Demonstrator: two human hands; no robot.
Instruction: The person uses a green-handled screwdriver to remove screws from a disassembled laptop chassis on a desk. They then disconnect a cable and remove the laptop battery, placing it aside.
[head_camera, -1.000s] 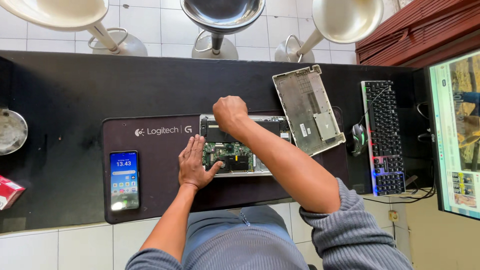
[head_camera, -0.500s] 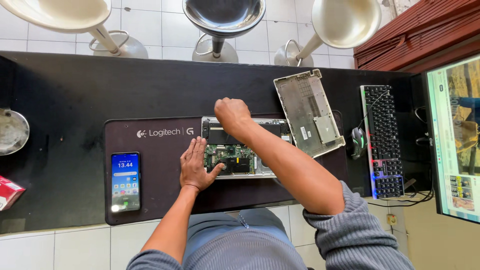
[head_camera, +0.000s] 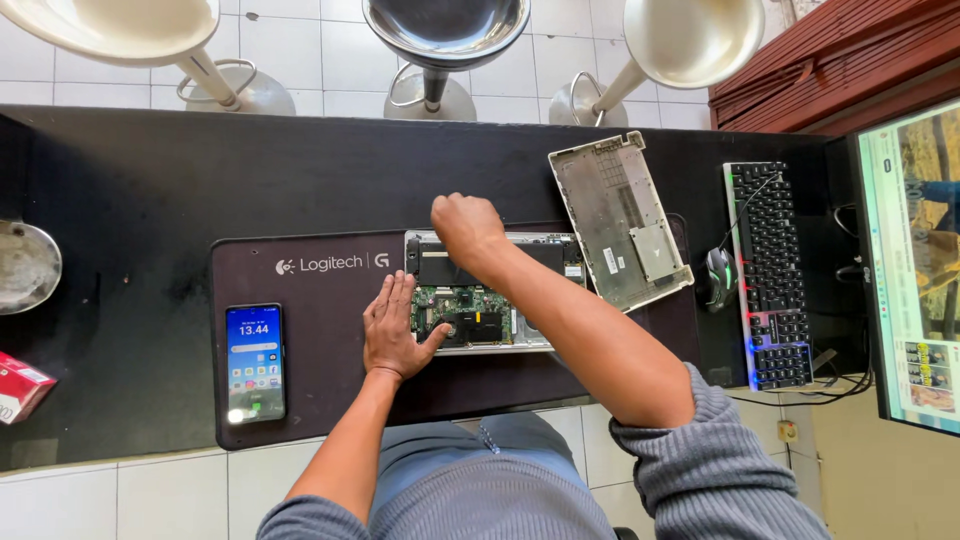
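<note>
An opened laptop (head_camera: 490, 300) lies bottom-up on a dark desk mat (head_camera: 320, 380), its long axis running left to right across the person's front, with the green circuit board and the black battery bay exposed. The left hand (head_camera: 393, 328) rests flat on the laptop's left edge, fingers spread and pointing away from the body, thumb out over the circuit board. The right hand (head_camera: 465, 225) is closed into a fist over the laptop's far left corner (whether it grips a tool cannot be told). Beyond the right forearm, the removed bottom cover (head_camera: 620, 220) lies tilted, inner side up. A smartphone (head_camera: 254, 363) with a lit screen lies well left of the left hand. A backlit keyboard (head_camera: 770, 270) and a mouse (head_camera: 718, 272) sit far to the right.
</note>
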